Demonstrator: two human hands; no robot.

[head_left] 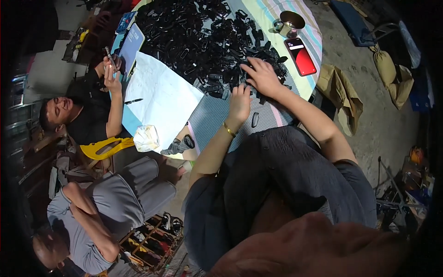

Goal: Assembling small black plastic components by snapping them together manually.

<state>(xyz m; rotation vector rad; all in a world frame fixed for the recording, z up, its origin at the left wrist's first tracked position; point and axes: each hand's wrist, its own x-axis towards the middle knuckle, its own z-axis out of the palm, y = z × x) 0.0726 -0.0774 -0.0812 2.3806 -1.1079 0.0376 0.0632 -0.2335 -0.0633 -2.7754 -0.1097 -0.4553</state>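
Observation:
A wide heap of small black plastic pieces [184, 37], some shaped like oval loops, covers the far middle of the table. My right hand [264, 79] rests on the heap's near right edge, palm down with its fingers apart. Just left of it and nearer to me, my left hand [240, 104] has its fingers curled down at the heap's edge; what they hold, if anything, is hidden. A gold-coloured band circles my left wrist. One loose black oval piece [255, 120] lies by itself on the patterned cloth, right of my left hand.
Large white paper sheets [159, 85] with a pen [134, 101] and a crumpled wrapper [146, 138] lie to the left. A metal mug [291, 24] and phone [300, 56] stand at the right edge. Two people sit at left, one holding a small object, beside a yellow chair [104, 148].

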